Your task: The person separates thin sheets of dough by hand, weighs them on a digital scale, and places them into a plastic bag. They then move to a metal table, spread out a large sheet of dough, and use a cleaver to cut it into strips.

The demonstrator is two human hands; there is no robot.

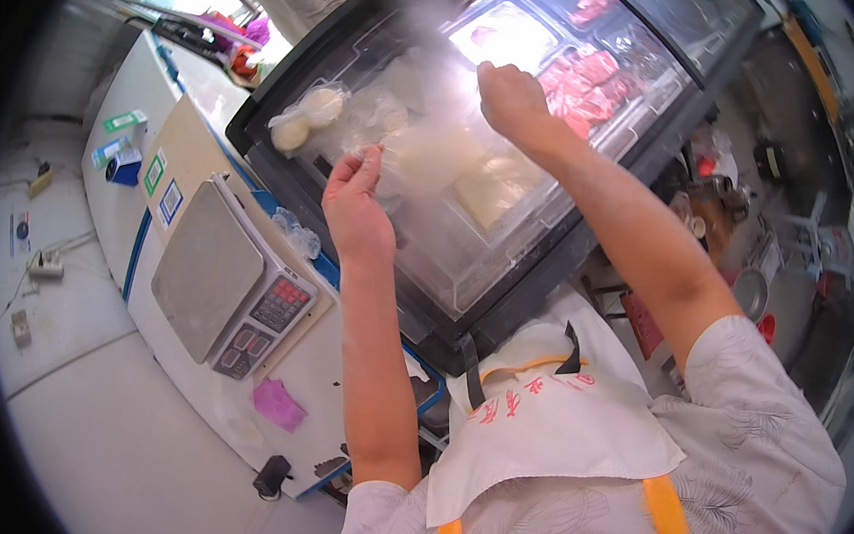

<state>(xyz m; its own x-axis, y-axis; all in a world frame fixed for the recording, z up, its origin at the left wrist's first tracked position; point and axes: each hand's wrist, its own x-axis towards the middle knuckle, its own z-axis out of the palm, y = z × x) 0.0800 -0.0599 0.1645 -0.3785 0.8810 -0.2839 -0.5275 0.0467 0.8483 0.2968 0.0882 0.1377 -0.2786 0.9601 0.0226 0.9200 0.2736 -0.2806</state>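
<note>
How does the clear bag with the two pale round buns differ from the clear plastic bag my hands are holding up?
The clear bag with two pale round buns lies filled on the glass freezer lid, untouched. The thin clear plastic bag looks empty and hangs stretched between the left hand and right hand. Both are transparent plastic.

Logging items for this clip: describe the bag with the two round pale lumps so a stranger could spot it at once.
Start at the glass-topped display freezer that fills the upper middle of the view. On its lid, at the far left corner beyond the left hand, lies a clear plastic bag. It alone holds two round, cream-coloured lumps side by side; the other pale packs nearby look flat or blurred, and the meat under the glass is red.
</note>
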